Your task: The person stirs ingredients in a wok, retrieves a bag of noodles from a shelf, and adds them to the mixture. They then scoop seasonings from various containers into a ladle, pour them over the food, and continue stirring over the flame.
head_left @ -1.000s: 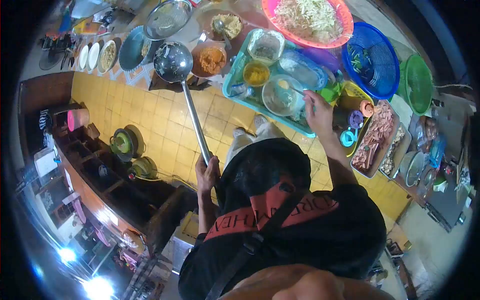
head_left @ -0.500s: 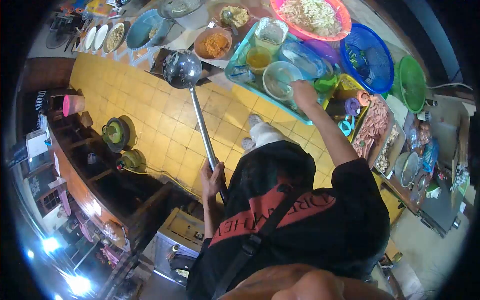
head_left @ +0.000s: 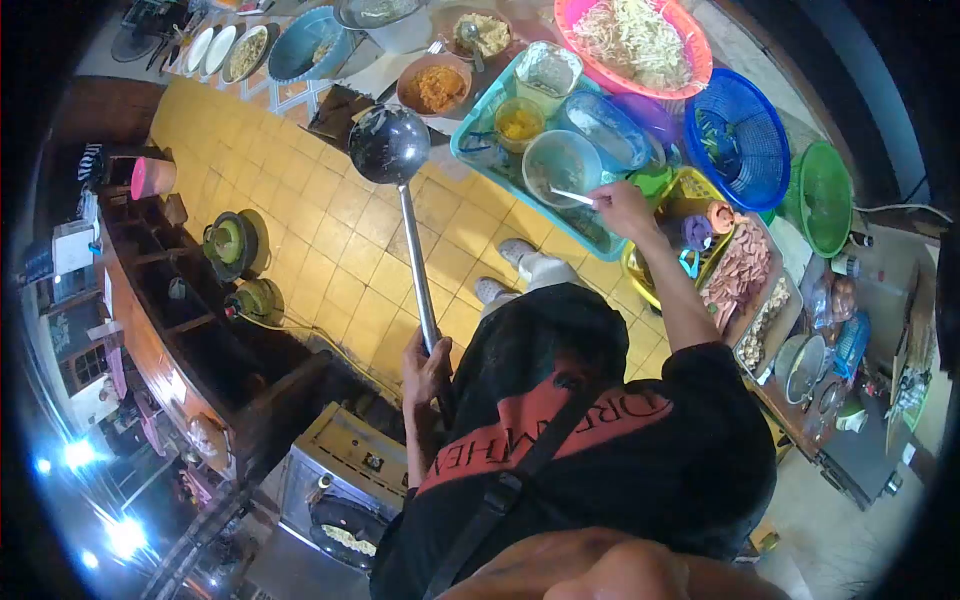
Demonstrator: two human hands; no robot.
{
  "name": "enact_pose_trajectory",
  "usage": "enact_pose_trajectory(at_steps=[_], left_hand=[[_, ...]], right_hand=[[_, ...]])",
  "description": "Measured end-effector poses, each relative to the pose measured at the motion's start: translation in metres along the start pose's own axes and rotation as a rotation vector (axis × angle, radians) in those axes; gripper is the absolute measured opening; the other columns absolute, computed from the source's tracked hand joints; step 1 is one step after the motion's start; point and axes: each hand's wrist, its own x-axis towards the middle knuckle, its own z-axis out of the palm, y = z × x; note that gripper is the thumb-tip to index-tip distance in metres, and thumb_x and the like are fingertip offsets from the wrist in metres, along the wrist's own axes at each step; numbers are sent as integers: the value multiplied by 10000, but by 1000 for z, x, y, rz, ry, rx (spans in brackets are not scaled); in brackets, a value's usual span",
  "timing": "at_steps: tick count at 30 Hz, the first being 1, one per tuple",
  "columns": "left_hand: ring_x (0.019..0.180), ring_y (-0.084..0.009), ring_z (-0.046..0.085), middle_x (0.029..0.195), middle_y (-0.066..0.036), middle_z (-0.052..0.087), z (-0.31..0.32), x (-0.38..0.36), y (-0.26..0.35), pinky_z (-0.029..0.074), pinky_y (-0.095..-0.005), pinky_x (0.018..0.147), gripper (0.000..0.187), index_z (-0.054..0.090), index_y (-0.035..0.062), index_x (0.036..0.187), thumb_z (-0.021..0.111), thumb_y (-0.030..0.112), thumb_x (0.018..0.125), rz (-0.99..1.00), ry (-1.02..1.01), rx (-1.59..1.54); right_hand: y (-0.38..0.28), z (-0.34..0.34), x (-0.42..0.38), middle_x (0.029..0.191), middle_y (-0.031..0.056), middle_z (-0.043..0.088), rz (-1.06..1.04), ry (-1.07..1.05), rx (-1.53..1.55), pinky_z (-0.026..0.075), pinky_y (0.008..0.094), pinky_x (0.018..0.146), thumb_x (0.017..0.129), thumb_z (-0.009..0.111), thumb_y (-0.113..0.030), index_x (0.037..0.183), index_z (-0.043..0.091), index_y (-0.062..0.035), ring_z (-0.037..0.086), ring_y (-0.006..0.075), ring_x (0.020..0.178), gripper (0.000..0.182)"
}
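My left hand [head_left: 426, 372] is wrapped around the long handle of a large metal ladle [head_left: 390, 148], whose round bowl stands out in front of me over the floor. My right hand [head_left: 624, 210] pinches the end of a small white spoon [head_left: 573, 196]. The spoon's other end is inside a pale plastic tub [head_left: 545, 160] in a turquoise tray [head_left: 478, 172]. Beside that tub are a container of yellow contents [head_left: 519, 124], a blue-tinted container [head_left: 606, 128] and another container with white contents [head_left: 548, 70].
Bowls of orange paste [head_left: 440, 88] and pale paste [head_left: 490, 34] share the counter with a pink basket of shreds [head_left: 640, 40], a blue basket [head_left: 735, 140] and a tray of sliced pink pieces [head_left: 738, 270]. On my left, a pan [head_left: 348, 530] sits on a stove [head_left: 350, 450].
My right hand has shifted slightly back from the pale tub, and the white spoon now shows between its fingers. The ladle stays in my left hand; the whole view has turned slightly.
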Motion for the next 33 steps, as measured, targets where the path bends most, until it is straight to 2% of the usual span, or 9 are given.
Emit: enact_pose_trajectory(at_steps=[6,10,17,21,23,24,27,31,33], left_hand=[[530,-71,392,634,27,438,14,6,14,325,-253,468,211,503,38,865,621,213,851,-57,28,132],[550,-76,409,627,20,439,26,1,34,330,-267,478,224,505,34,852,629,220,843,-129,37,122],[521,-239,449,595,-129,472,26,-11,53,375,-371,516,264,532,20,869,663,239,804,-10,61,589],[524,-276,456,593,-159,471,34,-18,71,385,-392,526,271,529,18,877,652,252,815,44,-8,627],[522,-278,456,588,-156,472,35,-16,61,384,-392,525,274,527,18,875,650,256,818,60,-16,623],[520,-281,456,584,-153,473,35,-14,59,383,-391,524,276,525,19,873,649,260,822,77,-21,622],[518,-254,462,574,-135,467,37,-16,65,374,-386,516,286,519,16,859,646,270,826,55,-5,595],[531,-220,458,579,-118,461,34,-15,73,368,-377,514,290,510,12,842,642,269,824,-115,10,466],[494,-116,448,567,-22,456,26,-10,62,346,-298,469,257,555,21,901,638,250,819,-56,32,502]], right_hand=[[7,-12,-5,863,130,689,62,-5,63,498,353,755,836,557,-103,971,707,-92,661,251,803,202],[25,-12,6,855,123,691,-27,2,86,498,339,726,831,557,-97,974,703,-78,658,235,766,204],[-19,-66,0,862,156,683,-183,98,121,497,348,686,840,574,-97,993,682,-35,658,256,769,198],[-68,-68,1,860,161,669,-436,233,102,498,359,709,817,584,-63,966,664,-13,640,320,792,176],[-70,-58,11,845,169,657,-590,582,-329,511,383,681,825,548,-42,959,669,-24,641,300,737,181],[-69,-61,10,845,169,657,-593,579,-329,511,383,681,825,548,-42,959,669,-24,641,300,737,181],[-50,-64,3,850,165,644,-489,518,-299,513,422,693,790,533,-13,920,654,-22,627,346,771,178],[1,-3,31,857,128,627,-402,362,-577,522,380,704,770,539,-31,884,650,-47,628,291,820,159],[9,8,35,862,103,620,-405,334,-680,526,352,694,758,555,-51,842,650,-66,633,253,835,128]])
